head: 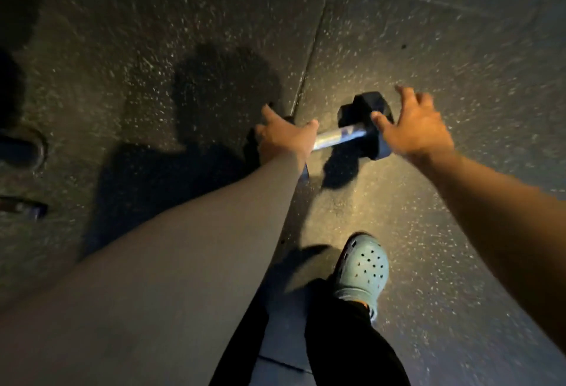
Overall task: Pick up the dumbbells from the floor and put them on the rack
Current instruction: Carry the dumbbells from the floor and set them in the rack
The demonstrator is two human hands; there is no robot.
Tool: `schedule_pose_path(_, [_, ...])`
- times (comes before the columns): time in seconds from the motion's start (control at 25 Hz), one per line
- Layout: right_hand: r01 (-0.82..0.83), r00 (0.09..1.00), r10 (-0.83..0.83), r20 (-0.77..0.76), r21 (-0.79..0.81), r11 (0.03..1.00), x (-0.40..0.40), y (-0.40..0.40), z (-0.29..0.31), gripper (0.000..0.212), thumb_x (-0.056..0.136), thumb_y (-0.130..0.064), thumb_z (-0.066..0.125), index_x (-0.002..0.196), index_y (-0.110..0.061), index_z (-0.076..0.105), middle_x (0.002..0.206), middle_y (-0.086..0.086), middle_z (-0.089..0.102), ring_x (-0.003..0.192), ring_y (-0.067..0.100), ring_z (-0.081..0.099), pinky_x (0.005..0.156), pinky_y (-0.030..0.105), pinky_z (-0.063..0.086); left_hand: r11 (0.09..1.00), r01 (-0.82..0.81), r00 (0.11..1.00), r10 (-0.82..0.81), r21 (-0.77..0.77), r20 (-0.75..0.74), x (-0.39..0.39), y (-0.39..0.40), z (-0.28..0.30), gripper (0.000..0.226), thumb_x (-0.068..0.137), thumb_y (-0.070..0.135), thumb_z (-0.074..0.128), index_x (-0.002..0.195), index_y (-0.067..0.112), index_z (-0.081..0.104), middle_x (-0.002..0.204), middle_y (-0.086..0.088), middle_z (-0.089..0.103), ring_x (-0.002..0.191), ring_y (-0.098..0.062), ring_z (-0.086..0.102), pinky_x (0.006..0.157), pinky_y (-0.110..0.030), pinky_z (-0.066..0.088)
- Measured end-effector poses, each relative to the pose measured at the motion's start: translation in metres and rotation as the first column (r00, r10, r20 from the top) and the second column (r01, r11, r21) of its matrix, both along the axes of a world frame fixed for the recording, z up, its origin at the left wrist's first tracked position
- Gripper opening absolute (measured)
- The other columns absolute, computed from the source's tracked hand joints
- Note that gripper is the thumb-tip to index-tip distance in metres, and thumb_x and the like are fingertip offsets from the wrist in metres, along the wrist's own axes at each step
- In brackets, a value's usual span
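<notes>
I see one dumbbell (352, 133) lying on the speckled rubber floor (459, 64), just right of the seam (309, 61) between two mats, about mid-floor in my view. Its hexagonal black head and its silvery handle show; the other head is hidden behind my left hand. I can read no brand, weight figure or other writing on it; the picture is dim and smeared.

My left hand (284, 137) reaches down over the handle's near end, thumb spread, fingers out of sight behind the hand, so I cannot tell whether it grasps the bar. My right hand (413, 128) is spread wide, fingers apart, just over the visible head, gripping nothing.

Lower down, a pale green perforated clog (363, 269) stands on the right mat below a black trouser leg (346, 346). At the floor's left edge lie dark shapes too blurred to name.
</notes>
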State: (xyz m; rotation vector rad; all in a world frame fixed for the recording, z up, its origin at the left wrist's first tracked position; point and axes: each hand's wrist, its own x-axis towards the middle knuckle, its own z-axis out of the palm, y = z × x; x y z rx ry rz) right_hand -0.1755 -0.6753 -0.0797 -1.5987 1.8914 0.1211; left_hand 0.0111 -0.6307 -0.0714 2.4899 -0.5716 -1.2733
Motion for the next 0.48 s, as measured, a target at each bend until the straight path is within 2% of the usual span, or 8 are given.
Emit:
schedule_pose_path(0.12, [-0.036,0.999,0.036,0.015,0.038,0.999,0.007,-0.013,-0.047,0.066,0.091,-0.048,0.063,0.143,-0.015,0.040,0.133,0.021,0.054,0.119,0.044,0.055,0.099,0.046,0.046,0.995,-0.069,0.998,0.069,0.070,0.003,-0.012,-0.003,-0.047,0.086,0.083,0.037,0.078,0.151,0.022,0.027,0.146,-0.015,0.041,0.120,-0.038,0.057,0.085,-0.040,0.050])
schedule_pose_path(0.2, [0.070,0.996,-0.074,0.056,0.060,0.996,0.008,-0.019,-0.064,0.057,0.089,-0.042,0.070,0.134,-0.016,0.046,0.119,0.010,0.062,0.105,0.034,0.061,0.088,0.037,0.050,0.990,-0.111,0.993,0.108,0.086,0.042,-0.017,-0.001,-0.062,0.077,0.085,0.027,0.076,0.147,0.020,0.031,0.143,-0.014,0.047,0.116,-0.036,0.060,0.075,-0.037,0.046])
schedule_pose_path(0.24, [0.147,0.985,-0.151,0.085,0.059,0.987,0.007,-0.021,-0.070,0.053,0.087,-0.038,0.073,0.130,-0.018,0.051,0.117,0.007,0.064,0.104,0.030,0.062,0.088,0.034,0.050,0.988,-0.124,0.990,0.118,0.087,0.077,-0.017,0.001,-0.068,0.071,0.087,0.023,0.074,0.145,0.018,0.034,0.140,-0.013,0.052,0.115,-0.035,0.062,0.074,-0.035,0.044])
schedule_pose_path(0.32, [0.265,0.952,-0.271,0.142,0.058,0.962,0.006,-0.026,-0.078,0.048,0.081,-0.031,0.078,0.124,-0.021,0.059,0.115,0.003,0.067,0.104,0.022,0.063,0.090,0.026,0.049,0.988,-0.139,0.982,0.130,0.063,0.139,-0.016,0.000,-0.075,0.056,0.089,0.019,0.071,0.138,0.015,0.044,0.133,-0.011,0.060,0.114,-0.032,0.064,0.075,-0.034,0.045])
schedule_pose_path(0.4, [0.315,0.929,-0.320,0.187,0.059,0.947,0.010,-0.028,-0.079,0.050,0.077,-0.025,0.080,0.124,-0.024,0.061,0.115,0.001,0.069,0.105,0.021,0.065,0.091,0.028,0.051,0.990,-0.134,0.977,0.127,0.033,0.171,-0.013,-0.002,-0.076,0.048,0.090,0.014,0.069,0.134,0.012,0.051,0.132,-0.011,0.062,0.117,-0.032,0.064,0.082,-0.035,0.050])
schedule_pose_path(0.44, [0.326,0.920,-0.332,0.210,0.060,0.943,0.010,-0.026,-0.076,0.053,0.077,-0.021,0.081,0.126,-0.024,0.061,0.116,0.000,0.068,0.105,0.022,0.065,0.088,0.030,0.054,0.992,-0.123,0.979,0.117,0.030,0.166,-0.012,-0.001,-0.072,0.047,0.090,0.013,0.068,0.134,0.012,0.051,0.132,-0.011,0.062,0.118,-0.032,0.064,0.088,-0.037,0.051])
schedule_pose_path(0.48, [0.338,0.910,-0.343,0.232,0.062,0.939,0.011,-0.022,-0.072,0.056,0.078,-0.019,0.081,0.129,-0.024,0.060,0.116,-0.001,0.067,0.104,0.022,0.064,0.078,0.027,0.056,0.993,-0.112,0.983,0.106,0.030,0.150,-0.012,0.002,-0.067,0.048,0.090,0.012,0.069,0.135,0.011,0.052,0.132,-0.011,0.062,0.118,-0.032,0.064,0.092,-0.038,0.051])
